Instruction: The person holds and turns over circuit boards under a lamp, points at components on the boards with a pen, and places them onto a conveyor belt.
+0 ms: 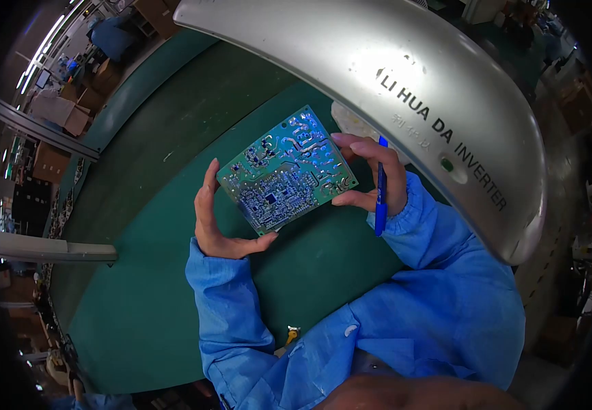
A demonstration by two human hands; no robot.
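Observation:
A green circuit board (287, 171) is held up over the green work surface, tilted, its side with small parts and solder joints facing the camera. My left hand (225, 222) grips its left and lower-left edge between thumb and fingers. At the right edge, my right hand (381, 171) holds the board with thumb and fingers. A blue pen (381, 215) also rests in my right hand, lying across the fingers and pointing down. Both arms wear blue sleeves.
A large silver lamp housing (405, 82) arches over the upper right. Behind my right hand is a pale, partly hidden object (352, 120). The green mat (152, 307) spreads beneath. A grey arm (50, 249) juts in from the left. A person in blue (111, 37) is at the upper left.

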